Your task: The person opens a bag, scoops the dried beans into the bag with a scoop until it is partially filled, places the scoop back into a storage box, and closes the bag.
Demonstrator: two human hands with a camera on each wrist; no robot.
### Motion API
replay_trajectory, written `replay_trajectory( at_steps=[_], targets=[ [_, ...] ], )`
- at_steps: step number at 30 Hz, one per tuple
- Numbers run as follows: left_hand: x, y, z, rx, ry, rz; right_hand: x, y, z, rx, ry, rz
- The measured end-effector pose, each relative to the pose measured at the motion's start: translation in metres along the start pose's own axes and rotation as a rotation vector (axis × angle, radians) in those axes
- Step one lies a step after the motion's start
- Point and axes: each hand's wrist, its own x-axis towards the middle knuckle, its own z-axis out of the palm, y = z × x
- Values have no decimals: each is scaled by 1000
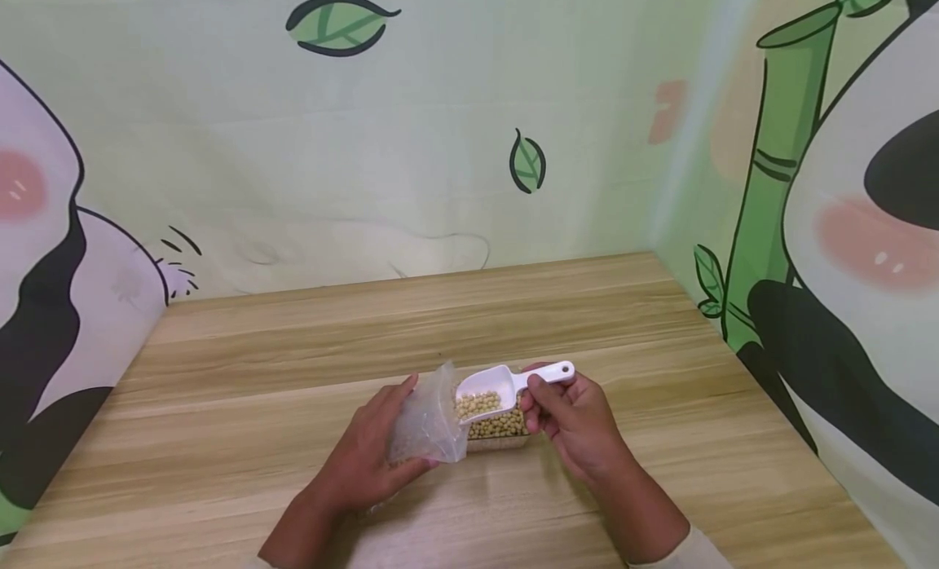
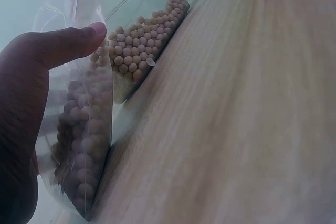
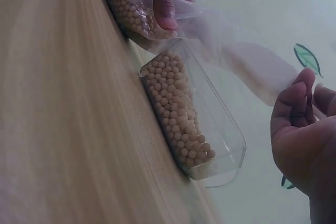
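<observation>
Forearm (image 1: 301, 524) at left is slanting inward, and I am watching the left hand (image 1: 367, 451) holding the plastic bag (image 1: 425, 422) between thumb and fingers, with beans (image 2: 86, 129) showing inside. Just right of those fingers, the white scoop (image 1: 490, 381) is carrying more beans at the bag's mouth, above the clear box (image 1: 499, 443) of beans. Farther right, the right hand (image 1: 583, 426) is pinching the scoop's handle (image 1: 555, 372), thumb in front.

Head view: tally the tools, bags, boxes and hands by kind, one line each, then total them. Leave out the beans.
Scoop: 1
Bag: 1
Box: 1
Left hand and right hand: 2
Total: 5
</observation>
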Motion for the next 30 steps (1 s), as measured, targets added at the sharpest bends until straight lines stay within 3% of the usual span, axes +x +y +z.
replay_trajectory(
  at_steps=[13,23,26,30],
  targets=[
    [0,1,0,10,3,-2,-1,-3,-1,12,33,-46],
    [0,-1,1,44,26,30,2,-9,0,56,229,-70],
    [0,-2,1,48,29,35,3,-10,0,12,312,-74],
    [0,-1,0,32,24,29,5,-8,1,-166,386,-95]
  ],
)
